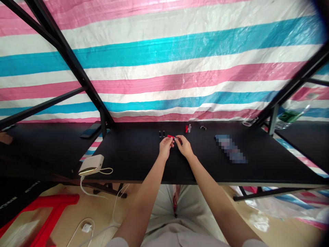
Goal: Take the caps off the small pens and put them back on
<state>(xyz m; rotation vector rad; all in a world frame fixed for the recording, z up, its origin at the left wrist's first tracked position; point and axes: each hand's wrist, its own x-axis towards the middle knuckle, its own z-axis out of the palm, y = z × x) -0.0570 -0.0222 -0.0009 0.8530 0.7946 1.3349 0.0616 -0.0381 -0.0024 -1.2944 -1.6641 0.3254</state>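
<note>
My left hand (pixel 166 147) pinches the red end of a small slim red-and-black piece (pixel 171 137) above the black table (pixel 138 161). From the other side, my right hand (pixel 184 146) has its fingers closed on the dark end of the same piece. Just behind my left hand, two small black cylinders (pixel 161 134) stand side by side. A small red piece (pixel 186 129) and a clear piece (pixel 189 128) are close together beyond my right hand. Several tiny dark and silvery parts (pixel 203 128) lie farther right.
A blurred bluish flat object (pixel 231 149) lies at right. At left are a white box (pixel 91 164) with a cable and a phone (pixel 91 130). A clear cup (pixel 250 120) and a bottle (pixel 288 118) stand back right. Another person's hand (pixel 5 138) shows far left.
</note>
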